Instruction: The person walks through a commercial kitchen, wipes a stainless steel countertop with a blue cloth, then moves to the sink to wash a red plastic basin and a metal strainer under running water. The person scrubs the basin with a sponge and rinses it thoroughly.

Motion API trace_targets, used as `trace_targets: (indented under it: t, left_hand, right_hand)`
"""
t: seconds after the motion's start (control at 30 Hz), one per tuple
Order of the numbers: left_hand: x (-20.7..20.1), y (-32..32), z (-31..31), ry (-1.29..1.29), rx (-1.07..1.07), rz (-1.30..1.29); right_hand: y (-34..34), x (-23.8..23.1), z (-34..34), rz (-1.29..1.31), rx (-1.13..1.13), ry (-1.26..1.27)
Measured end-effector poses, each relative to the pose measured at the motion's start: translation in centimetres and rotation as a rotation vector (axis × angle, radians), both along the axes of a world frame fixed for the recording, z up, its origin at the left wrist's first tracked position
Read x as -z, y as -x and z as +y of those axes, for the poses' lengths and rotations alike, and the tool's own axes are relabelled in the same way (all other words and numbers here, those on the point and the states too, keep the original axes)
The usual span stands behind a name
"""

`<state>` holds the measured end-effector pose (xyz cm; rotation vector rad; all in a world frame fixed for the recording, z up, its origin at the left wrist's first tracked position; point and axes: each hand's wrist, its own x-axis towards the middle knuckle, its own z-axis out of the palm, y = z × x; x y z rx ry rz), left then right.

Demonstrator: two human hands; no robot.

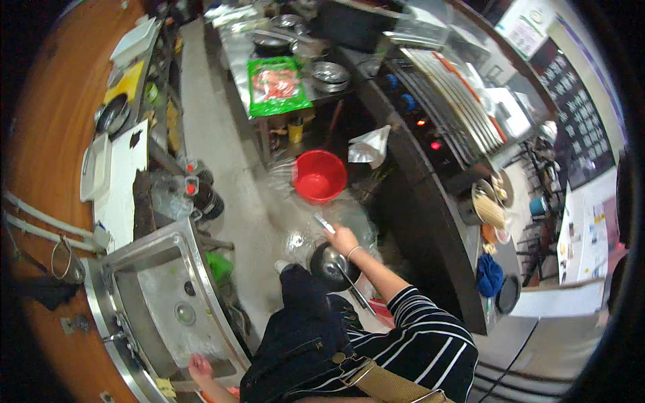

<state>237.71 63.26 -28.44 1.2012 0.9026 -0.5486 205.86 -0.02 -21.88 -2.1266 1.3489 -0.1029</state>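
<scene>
My right hand (342,240) is closed around a slim, pale silvery thing (324,223) that sticks out past the fingers toward the far left; its kind is not plain. Under that arm, low down, sits a round dark metal pan or bowl (325,267) with a long handle slanting across it. A red plastic basin (320,176) stands on the floor just beyond my right hand. Over the near edge of the steel sink (158,289) is my left hand (199,368), small and blurred, so its finger pose is unclear. I see nothing held in it.
A green tray with pinkish meat (277,86) lies on the far steel table, beside stacked metal bowls (329,76). At right runs a dark counter with a grill (443,101). Bottles with red caps (193,188) stand left of the wet floor (235,154).
</scene>
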Motion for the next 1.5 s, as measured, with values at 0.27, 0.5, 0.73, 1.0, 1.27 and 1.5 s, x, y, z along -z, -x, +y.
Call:
trace_targets:
  t: [0.27,0.5,0.73,1.0,1.27,1.5]
  left_hand:
    - [-8.4,1.7,-4.5,-0.205,0.195,-0.063]
    - [-13.3,6.3,-7.6,-0.295,0.019,-0.14]
    - [-14.4,14.4,-5.8,-0.137,-0.202,-0.212]
    - [-13.8,24.2,-2.4,-0.564,-0.013,0.021]
    - [-7.5,23.7,2.1,-0.961,-0.219,-0.243]
    - [-6.3,1.0,8.4,-1.446,0.019,-0.254]
  right_hand:
    - [-5.2,18.2,-16.0,0.232,0.241,-0.17]
    - [-7.7,33.6,-22.2,0.211,0.101,-0.038]
    - [-10.8,32.7,-22.9,0.832,-0.652,-0.16]
    - [-21.4,17.3,-9.7,0.451,-1.062,0.052]
    - [-33.4,3.6,10.1,-0.125,-1.241,-0.062]
    - [-32.3,-3.3,28.8,-0.203,-1.4,-0.229]
